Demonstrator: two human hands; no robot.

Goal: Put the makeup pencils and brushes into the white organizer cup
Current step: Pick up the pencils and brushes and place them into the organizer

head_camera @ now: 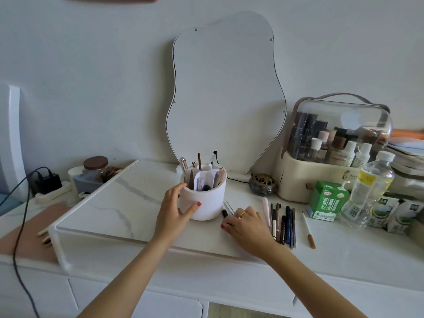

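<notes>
The white organizer cup [206, 200] stands on a marble-patterned riser [110, 203], with several pencils and brushes upright in its compartments. My left hand [174, 210] wraps around the cup's left side. My right hand [245, 223] lies on the riser just right of the cup, fingers closing on a black pencil [224, 213]; two thin white sticks [229, 207] lie beside it. A row of several dark pencils [283, 223] lies right of my right hand, with a pale pink one [266, 208] at its left. Further right lies a separate white pencil with a brown end [308, 230].
A wavy mirror [224, 92] leans on the wall behind the cup. At the right stand a clear-lidded cosmetics case [332, 145], a green carton [327, 201], a water bottle [367, 191] and a small brass pot [262, 183]. A jar [95, 166] and a power strip [52, 191] sit at the left.
</notes>
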